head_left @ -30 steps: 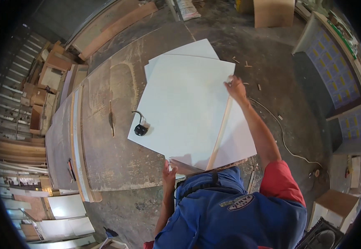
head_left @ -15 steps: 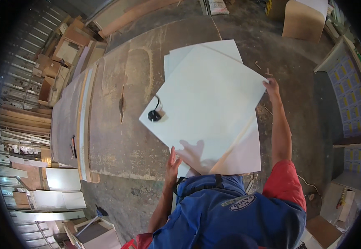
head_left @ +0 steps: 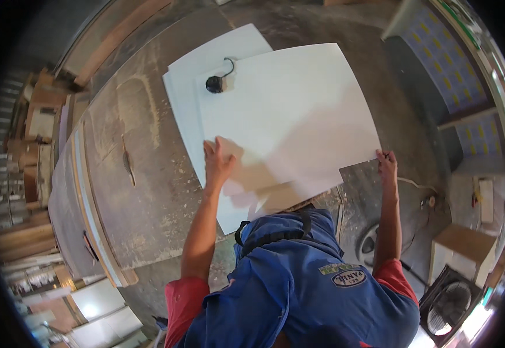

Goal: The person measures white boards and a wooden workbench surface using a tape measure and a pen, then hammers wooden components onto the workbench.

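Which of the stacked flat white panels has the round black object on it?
The topmost flat white panel: the round black object lies near its far left corner, and the right hand grips its near right corner. Panels beneath only peek out.

The single wide fisheye view looks from the wearer's head steeply down and somewhat forward, with the blue cloth garment [head_left: 299, 284] on the wearer's torso closest, filling the lower middle, and both forearms reaching up from below to the bare left hand [head_left: 220, 164] and bare right hand [head_left: 387, 164]. Within arm's reach, the flat white rectangular panel [head_left: 299, 98] sits near the centre, seen largely from above, while the worn brown wooden tabletop [head_left: 148, 226] spreads left and the black square-framed fan [head_left: 449, 307] lies toward the curved lower-right rim.
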Motion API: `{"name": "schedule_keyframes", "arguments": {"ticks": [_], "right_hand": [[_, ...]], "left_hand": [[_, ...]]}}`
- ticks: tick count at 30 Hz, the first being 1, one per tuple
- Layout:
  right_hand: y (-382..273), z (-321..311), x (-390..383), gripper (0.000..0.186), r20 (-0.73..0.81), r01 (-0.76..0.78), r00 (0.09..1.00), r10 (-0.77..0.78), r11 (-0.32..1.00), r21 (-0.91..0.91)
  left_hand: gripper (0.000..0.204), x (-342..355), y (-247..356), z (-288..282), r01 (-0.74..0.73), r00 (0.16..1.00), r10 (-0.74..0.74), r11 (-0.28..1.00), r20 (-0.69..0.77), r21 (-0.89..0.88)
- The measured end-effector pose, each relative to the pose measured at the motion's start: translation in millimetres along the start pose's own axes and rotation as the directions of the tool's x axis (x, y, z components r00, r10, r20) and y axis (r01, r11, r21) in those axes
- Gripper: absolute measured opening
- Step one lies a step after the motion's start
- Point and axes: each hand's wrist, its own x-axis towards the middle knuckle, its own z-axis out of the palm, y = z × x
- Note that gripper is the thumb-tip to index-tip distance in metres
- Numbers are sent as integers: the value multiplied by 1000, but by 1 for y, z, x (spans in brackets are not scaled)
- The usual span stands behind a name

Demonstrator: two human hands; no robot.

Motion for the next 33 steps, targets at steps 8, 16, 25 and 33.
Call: {"name": "schedule_keyframes", "arguments": {"ticks": [8,16,25,33], "right_hand": [[75,14,-203,21,63,-254,967,247,919,301],[62,75,-306,41,617,-353,739,268,935,16],[17,72,-293,29,729,283,640,241,809,-516],[-41,54,-149,18,558,577,795,-239,582,-573]], "left_hand": [[57,11,15,20,-84,983,129,947,-127,310],[59,-113,84,38,-376,925,381,917,-11,136],[57,-176,60,15,-412,911,412,911,32,-2],[49,-202,54,0,-274,960,271,961,-67,-47]]}}
